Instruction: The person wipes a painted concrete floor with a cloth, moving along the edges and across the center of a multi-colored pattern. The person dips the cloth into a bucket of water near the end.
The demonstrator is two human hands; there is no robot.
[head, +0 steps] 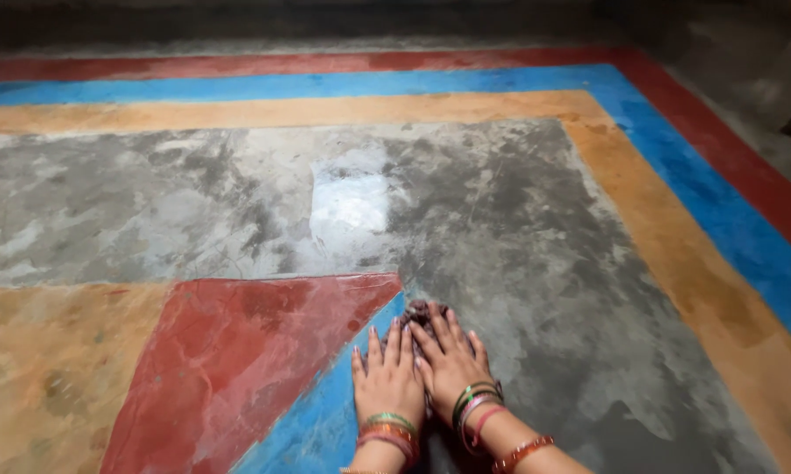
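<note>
Fingers (402,344) of both hands lie flat and stretched, close together, gripping nothing; they press down on a dark wad of cloth (420,310) whose far end peeps out just past the fingertips. Head view: left hand (386,377) rests palm-down on the blue painted stripe (307,430), its fingers pointing away from the person toward the upper edge of the frame. Right hand (452,360) lies just beside it, touching it and partly overlapping at the inner edge, its fingers angled slightly leftward. Both wrists carry stacked bangles (476,404) in green, red and orange. Cloth sits at the tip of the red painted triangle (237,360), where red, blue and grey meet; most of it is hidden under the hands, so its long axis cannot be told. Grey cement floor (518,237) spreads ahead, mottled, with a bright wet-looking sheen (351,202) near its centre. Bordering bands run along the far side and turn down the right: orange band (307,111) innermost, then blue band (325,85), then red band (237,65). Orange-brown painted patch (44,369) fills the lower left.
</note>
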